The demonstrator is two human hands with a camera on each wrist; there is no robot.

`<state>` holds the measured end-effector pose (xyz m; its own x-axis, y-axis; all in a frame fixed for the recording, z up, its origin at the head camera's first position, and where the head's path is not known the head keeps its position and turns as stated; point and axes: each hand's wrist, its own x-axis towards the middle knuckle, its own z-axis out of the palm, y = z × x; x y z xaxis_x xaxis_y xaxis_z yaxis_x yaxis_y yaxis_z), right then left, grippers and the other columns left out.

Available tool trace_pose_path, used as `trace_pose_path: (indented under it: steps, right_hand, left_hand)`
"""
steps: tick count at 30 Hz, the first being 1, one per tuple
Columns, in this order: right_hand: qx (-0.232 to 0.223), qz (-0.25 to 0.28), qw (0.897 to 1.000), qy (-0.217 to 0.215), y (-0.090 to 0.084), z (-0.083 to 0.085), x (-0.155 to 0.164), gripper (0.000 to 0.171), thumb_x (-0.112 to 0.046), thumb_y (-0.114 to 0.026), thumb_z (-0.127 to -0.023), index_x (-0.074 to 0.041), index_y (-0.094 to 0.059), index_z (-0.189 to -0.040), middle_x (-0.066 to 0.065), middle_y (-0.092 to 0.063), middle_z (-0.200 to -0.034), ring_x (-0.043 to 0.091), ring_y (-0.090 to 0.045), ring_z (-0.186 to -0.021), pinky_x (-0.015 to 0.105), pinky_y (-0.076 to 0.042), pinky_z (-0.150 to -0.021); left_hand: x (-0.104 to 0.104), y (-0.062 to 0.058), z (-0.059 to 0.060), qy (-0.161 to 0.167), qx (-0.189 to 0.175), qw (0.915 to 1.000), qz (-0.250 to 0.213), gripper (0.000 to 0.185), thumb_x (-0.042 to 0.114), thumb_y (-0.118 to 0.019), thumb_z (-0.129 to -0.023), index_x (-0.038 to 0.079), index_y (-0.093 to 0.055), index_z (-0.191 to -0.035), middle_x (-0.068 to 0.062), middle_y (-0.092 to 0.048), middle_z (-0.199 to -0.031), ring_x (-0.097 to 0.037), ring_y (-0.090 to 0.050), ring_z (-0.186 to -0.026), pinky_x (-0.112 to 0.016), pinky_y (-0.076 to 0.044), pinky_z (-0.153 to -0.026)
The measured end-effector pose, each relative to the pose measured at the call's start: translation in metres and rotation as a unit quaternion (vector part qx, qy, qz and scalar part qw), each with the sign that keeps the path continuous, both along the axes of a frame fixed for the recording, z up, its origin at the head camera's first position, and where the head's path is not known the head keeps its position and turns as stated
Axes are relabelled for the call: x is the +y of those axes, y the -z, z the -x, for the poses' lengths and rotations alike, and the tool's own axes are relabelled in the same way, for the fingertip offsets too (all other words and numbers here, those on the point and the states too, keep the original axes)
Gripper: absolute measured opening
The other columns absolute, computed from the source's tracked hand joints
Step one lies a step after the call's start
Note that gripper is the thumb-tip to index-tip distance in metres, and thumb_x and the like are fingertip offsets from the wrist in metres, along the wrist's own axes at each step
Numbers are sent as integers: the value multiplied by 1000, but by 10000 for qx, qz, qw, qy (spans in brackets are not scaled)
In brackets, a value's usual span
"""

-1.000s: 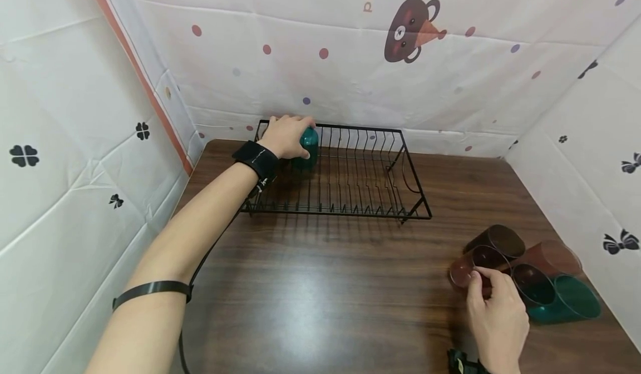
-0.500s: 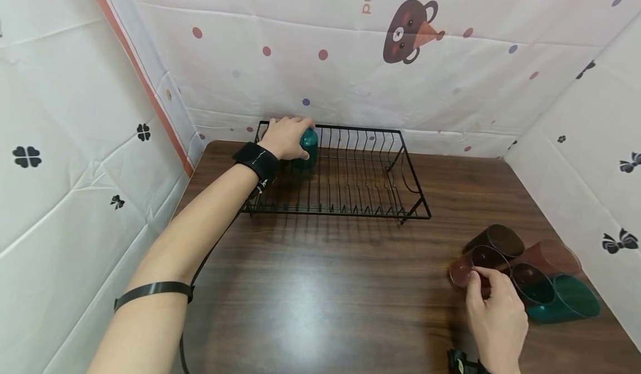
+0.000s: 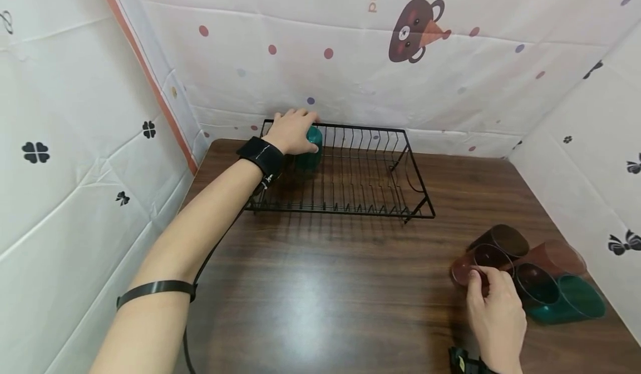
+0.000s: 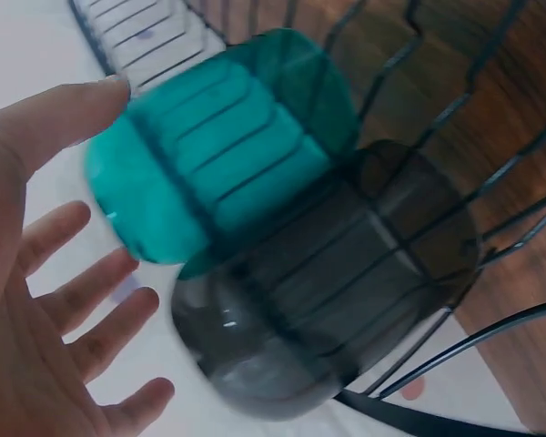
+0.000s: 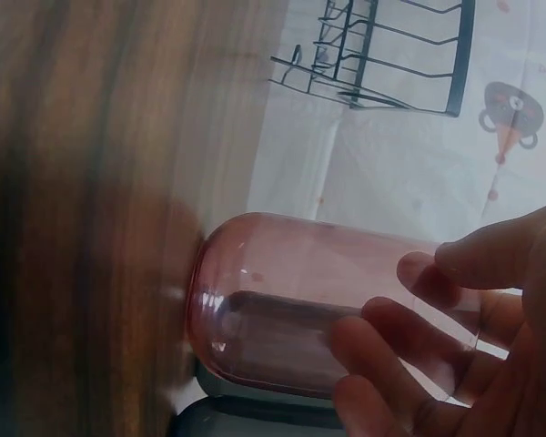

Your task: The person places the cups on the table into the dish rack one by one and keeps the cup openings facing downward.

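Observation:
My left hand (image 3: 292, 133) is at the left end of the black wire dish rack (image 3: 350, 213), fingers spread around the upper end of a teal tumbler (image 3: 314, 140). In the left wrist view the teal tumbler (image 4: 218, 155) stands upside down among the wires, the thumb close to its base and the other fingers apart from it. A dark grey tumbler (image 4: 328, 291) is right beside it, also inverted. At the right, my right hand (image 3: 498, 313) pinches the rim of an upright pink tumbler (image 5: 291, 255) between thumb and fingers, its base at the table.
Around the right hand stand a brown tumbler (image 3: 503, 240), another pink tumbler (image 3: 561, 257), a dark tumbler (image 3: 537, 285) and a teal tumbler (image 3: 576, 301). Patterned sheets (image 3: 350, 84) wall in the wooden table (image 3: 320, 285). A black cable (image 3: 215, 249) runs along the left arm.
The left hand's fingers have opened and lifted slightly off the teal tumbler, which stays in the rack. The right hand keeps its place at the pink tumbler.

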<state>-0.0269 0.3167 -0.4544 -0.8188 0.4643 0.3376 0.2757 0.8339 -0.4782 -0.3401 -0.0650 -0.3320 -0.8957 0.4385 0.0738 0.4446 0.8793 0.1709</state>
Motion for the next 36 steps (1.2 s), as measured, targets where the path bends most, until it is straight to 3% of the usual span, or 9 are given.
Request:
trace_pose_path:
  steps: [9, 15, 26, 32, 36]
  right_hand:
    - [-141, 45, 9999, 48, 2, 1, 1, 28, -25, -52, -105, -5, -68, -113, 20, -61, -114, 41, -61, -92, 63, -43, -67]
    - [-194, 87, 9998, 58, 2, 3, 0, 30, -27, -50, -106, -5, -67, -116, 20, -61, -116, 43, -60, -96, 64, -42, -69]
    - [-179, 52, 9998, -59, 1, 6, -3, 29, -28, -51, -105, -7, -69, -115, 17, -63, -116, 46, -62, -98, 66, -42, -69]
    - [-246, 38, 9996, -137, 0, 7, -8, 29, -27, -51, -106, -7, -69, -116, 17, -63, -119, 47, -62, -98, 68, -43, -70]
    - [-268, 32, 9994, -196, -2, 7, -13, 28, -27, -52, -105, -8, -69, -116, 16, -63, -121, 50, -61, -101, 70, -42, -72]
  left_hand:
    - [0, -26, -18, 332, 143, 9979, -544, 45, 46, -66, -97, 20, -60, -133, -10, -46, -154, -36, -40, -143, -65, -27, -116]
    - [0, -34, -34, 724, 231, 9964, -364, 38, 47, -65, -98, 25, -62, -128, -6, -51, -148, -34, -46, -137, -63, -32, -112]
    - [9, -35, -70, 1342, 243, 9898, -418, 31, 46, -64, -98, 28, -64, -123, 0, -54, -140, -28, -51, -131, -59, -35, -110]
    - [12, -28, -91, 1567, 270, 9858, -533, 32, 49, -63, -98, 29, -64, -123, 3, -56, -139, -23, -52, -130, -57, -38, -109]
    - [17, -20, -108, 1859, 278, 9805, -571, 35, 48, -64, -98, 29, -63, -127, 4, -57, -136, -18, -56, -116, -48, -44, -102]
